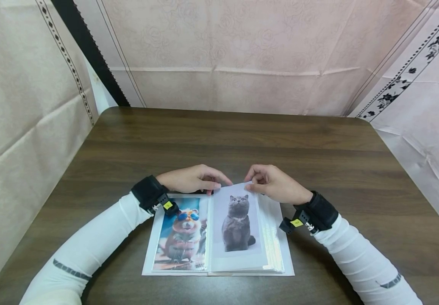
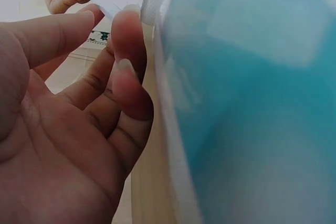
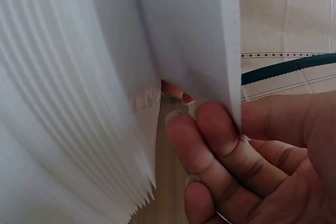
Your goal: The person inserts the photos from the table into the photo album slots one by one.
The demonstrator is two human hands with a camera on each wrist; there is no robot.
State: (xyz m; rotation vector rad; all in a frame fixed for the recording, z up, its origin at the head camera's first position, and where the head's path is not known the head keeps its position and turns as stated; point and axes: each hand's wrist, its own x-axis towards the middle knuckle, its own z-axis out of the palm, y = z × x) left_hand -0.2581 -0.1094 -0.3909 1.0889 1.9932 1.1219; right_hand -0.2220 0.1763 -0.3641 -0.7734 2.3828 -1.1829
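Observation:
A photo album [image 1: 290,254] with clear sleeves lies spread on the table. Its left page holds a picture of an animal in sunglasses [image 1: 183,241]. On the right side, a sheet with a grey cat picture [image 1: 238,224] sticks out past the album's top edge. My right hand [image 1: 274,184] pinches this sheet near its top right corner between thumb and fingers; the right wrist view shows the fingertips [image 3: 218,127] against the paper. Beside the sheet's top left corner is my left hand [image 1: 193,178], its fingers loosely bent and the fingertips [image 2: 128,30] right at the paper.
Beneath the album is a dark brown wooden table [image 1: 219,140] with rounded far corners. To the right of the cat sheet, a stack of further sleeves [image 1: 274,241] shows its layered edges. Pale patterned cloth [image 1: 234,55] hangs behind the table and at both sides.

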